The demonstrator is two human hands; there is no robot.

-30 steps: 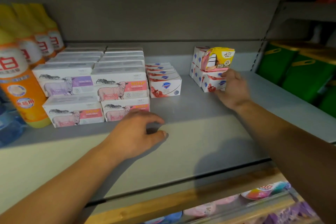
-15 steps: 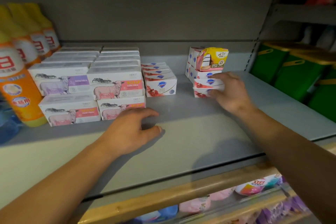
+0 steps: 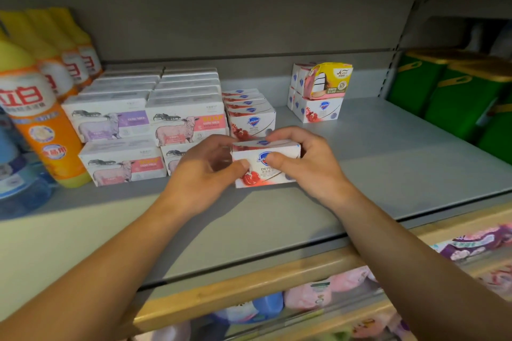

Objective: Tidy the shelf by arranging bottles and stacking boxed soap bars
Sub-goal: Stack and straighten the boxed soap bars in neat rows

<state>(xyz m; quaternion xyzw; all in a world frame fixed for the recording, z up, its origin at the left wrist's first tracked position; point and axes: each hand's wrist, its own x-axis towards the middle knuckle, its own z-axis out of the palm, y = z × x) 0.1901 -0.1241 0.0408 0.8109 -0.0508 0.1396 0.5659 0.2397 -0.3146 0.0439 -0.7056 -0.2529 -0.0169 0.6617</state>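
Both hands hold a white soap box with a red pomegranate print (image 3: 273, 171) just in front of a row of matching boxes (image 3: 249, 108) on the grey shelf (image 3: 388, 163). My left hand (image 3: 203, 171) pinches its left end, and my right hand (image 3: 307, 166) grips its right end, thumb on the front face. Whether the box touches the shelf is unclear. More of these boxes (image 3: 315, 108) sit at the back right with a yellow-and-pink pack (image 3: 329, 80) on top. Stacked sheep-print soap boxes (image 3: 149, 124) fill the left. Orange and yellow bottles (image 3: 41, 119) stand at far left.
Green containers (image 3: 457, 97) occupy the neighbouring bay on the right, past the upright. A wooden rail (image 3: 249, 288) runs below the shelf edge, with pink and blue packs (image 3: 304, 296) on the lower level. A blue bottle (image 3: 16, 183) sits at the far left edge.
My right hand took a pomegranate box from the back-right pile and carried it left to the shelf's middle. My left hand lifted off the shelf and took hold of the box's left end.
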